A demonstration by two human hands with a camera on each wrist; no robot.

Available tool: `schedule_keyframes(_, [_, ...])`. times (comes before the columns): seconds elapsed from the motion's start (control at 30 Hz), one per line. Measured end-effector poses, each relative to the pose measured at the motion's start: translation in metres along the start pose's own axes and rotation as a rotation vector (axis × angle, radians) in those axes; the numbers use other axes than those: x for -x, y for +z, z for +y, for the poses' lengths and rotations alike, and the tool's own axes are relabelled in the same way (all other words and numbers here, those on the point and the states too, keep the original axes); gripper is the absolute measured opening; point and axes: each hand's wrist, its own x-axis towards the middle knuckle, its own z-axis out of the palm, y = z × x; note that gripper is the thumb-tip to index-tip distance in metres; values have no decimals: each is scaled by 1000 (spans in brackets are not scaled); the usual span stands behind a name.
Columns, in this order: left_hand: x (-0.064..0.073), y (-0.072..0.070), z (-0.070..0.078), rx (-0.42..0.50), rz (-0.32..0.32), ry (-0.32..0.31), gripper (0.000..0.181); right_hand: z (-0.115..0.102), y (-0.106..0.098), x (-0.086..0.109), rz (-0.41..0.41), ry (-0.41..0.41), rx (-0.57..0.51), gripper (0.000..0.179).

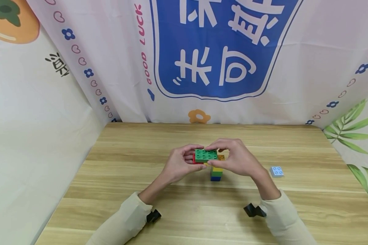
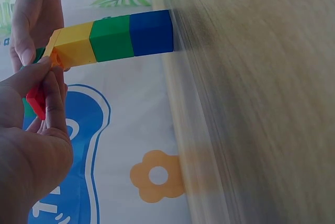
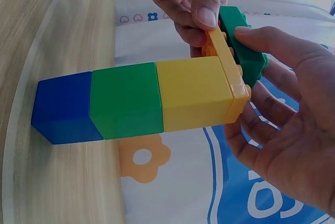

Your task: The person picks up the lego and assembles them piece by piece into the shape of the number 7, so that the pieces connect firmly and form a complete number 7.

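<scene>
A tower of a blue brick (image 3: 65, 110), a green block (image 3: 126, 101) and a yellow block (image 3: 194, 94) stands on the table. On top lies a thin orange plate (image 3: 230, 72) with studs, jutting out to the left. My left hand (image 1: 176, 165) pinches the plate's jutting end between thumb and fingers. A red brick (image 2: 36, 101) shows by those fingers, partly hidden. My right hand (image 1: 237, 157) holds a long green brick (image 1: 206, 155) by its sides with thumb and fingers, tilted close over the plate in the right wrist view.
A light blue brick (image 1: 276, 171) lies on the wooden table (image 1: 125, 190), right of my right hand. A printed cloth (image 1: 119, 68) hangs behind the table's back edge. Black wrist mounts (image 1: 153, 216) sit at both sleeves.
</scene>
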Motion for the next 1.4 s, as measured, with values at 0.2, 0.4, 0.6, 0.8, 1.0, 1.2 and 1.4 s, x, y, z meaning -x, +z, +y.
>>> schedule_keyframes(0.2, [0, 0, 0, 11, -2, -5, 59, 1, 3, -1, 5, -16, -13, 35])
schedule_keyframes(0.4, [-1, 1, 0, 12, 0, -2, 59, 1, 4, -1, -4, -12, -13, 35])
schedule_keyframes(0.6, [-1, 1, 1, 7, 0, -2, 60, 1, 4, 0, -5, 1, -27, 35])
schedule_keyframes(0.8, [-2, 1, 3, 17, 3, -8, 64, 1, 3, -1, 0, 10, -26, 37])
schedule_keyframes(1.0, [-3, 0, 3, 20, -2, -4, 65, 2, 3, -2, -9, 11, -39, 38])
schedule_keyframes(1.2, [-3, -1, 3, 19, -3, -15, 66, 3, 4, -2, -3, 15, -51, 38])
schedule_keyframes(1.4, [-3, -3, 0, 50, -13, -32, 65, 5, 5, -2, 4, 18, -25, 38])
